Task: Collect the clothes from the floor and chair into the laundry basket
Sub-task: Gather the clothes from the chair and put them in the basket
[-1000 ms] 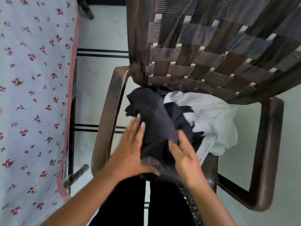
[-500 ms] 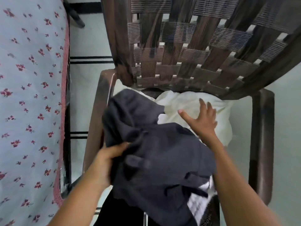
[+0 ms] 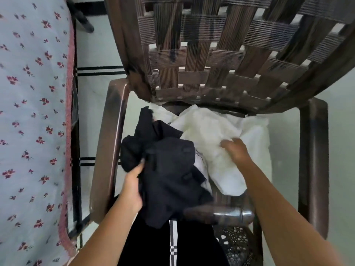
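A brown plastic chair (image 3: 107,135) with a woven back stands in front of me. On its seat lies a crumpled white garment (image 3: 211,131). My right hand (image 3: 235,150) is closed on a fold of that white cloth. My left hand (image 3: 134,181) grips a dark black garment (image 3: 169,169), which hangs bunched over the seat's front left. The laundry basket is not in view.
A bed with a pale floral sheet (image 3: 28,112) runs along the left, close to the chair's armrest. Pale floor tiles with black lines (image 3: 99,71) show between bed and chair. My dark trousers (image 3: 172,246) fill the bottom centre.
My left hand lifted the black garment off the seat and drew it left. My right hand let go of it, reached across to the white garment and closed on it.
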Demonstrator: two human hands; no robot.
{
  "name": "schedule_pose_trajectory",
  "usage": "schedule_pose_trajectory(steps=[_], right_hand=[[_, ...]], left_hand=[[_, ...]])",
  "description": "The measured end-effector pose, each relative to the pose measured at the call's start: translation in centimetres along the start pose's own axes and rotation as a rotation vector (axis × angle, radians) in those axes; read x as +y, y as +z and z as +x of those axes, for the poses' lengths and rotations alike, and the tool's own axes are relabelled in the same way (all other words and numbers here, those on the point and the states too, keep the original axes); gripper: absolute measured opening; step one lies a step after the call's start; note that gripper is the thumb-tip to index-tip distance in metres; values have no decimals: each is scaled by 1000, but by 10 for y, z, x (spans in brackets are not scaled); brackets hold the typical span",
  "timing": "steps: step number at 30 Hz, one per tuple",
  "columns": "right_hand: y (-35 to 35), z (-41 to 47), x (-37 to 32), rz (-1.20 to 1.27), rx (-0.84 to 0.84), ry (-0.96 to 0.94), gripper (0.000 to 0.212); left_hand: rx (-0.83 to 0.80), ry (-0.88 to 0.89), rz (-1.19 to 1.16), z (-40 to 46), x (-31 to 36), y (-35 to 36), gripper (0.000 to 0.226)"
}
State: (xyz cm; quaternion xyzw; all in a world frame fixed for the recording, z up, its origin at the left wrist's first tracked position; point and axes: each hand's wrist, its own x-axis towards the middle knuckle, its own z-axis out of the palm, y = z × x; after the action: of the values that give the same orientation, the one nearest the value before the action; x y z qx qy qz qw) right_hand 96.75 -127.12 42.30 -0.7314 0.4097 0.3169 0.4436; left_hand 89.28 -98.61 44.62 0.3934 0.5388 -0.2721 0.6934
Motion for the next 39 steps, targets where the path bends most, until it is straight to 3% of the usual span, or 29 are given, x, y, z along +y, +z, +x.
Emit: schedule_pose_trajectory(steps=[1,3,5,7,8,9,11,13,16,19,20,22,25,26,30,32,34,35,37,39], right_hand=[[-6,-9,-1,103,-52,12,20],[-15,-21,6,285,-129,53,38],[-14,-26,17,385,-157,46,24],[-8,-22,32,283,-93,-18,20],[-4,-17,39,120,-9,-41,36],[0,-11,45,-62,92,-41,66],[12,5,53,-216,194,49,111],[26,20,57,-288,179,112,124],[52,26,49,-296,118,40,114],[69,18,34,-53,-10,-223,66],[72,15,30,42,-57,-232,57],[68,8,27,260,-203,-93,60],[52,-4,29,452,-357,75,52],[44,-11,29,455,-383,131,59],[5,-47,33,181,-521,113,103],[-5,-63,42,12,-567,98,91],[-4,-69,59,-38,-415,147,88],[1,-69,66,-71,-310,189,102],[12,-56,92,-199,-180,175,134],[27,-37,110,-287,-115,144,145]], left_hand=[[2,3,52,-1,-1,14,36],[168,91,224,19,-1,20,67],[370,202,492,31,9,28,97],[455,264,800,40,23,40,109],[468,269,902,49,29,44,110],[441,280,959,59,36,47,111],[273,263,857,85,51,47,118],[110,211,783,103,59,45,111],[157,268,952,106,58,54,79],[381,423,1106,88,43,63,48],[415,465,1095,79,39,64,42],[357,481,1036,63,33,70,41],[149,314,845,34,21,83,43],[83,226,728,26,15,87,41],[-119,-115,538,20,-3,107,48],[-102,-210,418,14,-14,108,44],[-117,-310,457,18,-39,120,44],[-107,-350,493,17,-49,126,49],[-161,-328,575,15,-73,116,82],[-123,-223,987,27,-85,105,91]])
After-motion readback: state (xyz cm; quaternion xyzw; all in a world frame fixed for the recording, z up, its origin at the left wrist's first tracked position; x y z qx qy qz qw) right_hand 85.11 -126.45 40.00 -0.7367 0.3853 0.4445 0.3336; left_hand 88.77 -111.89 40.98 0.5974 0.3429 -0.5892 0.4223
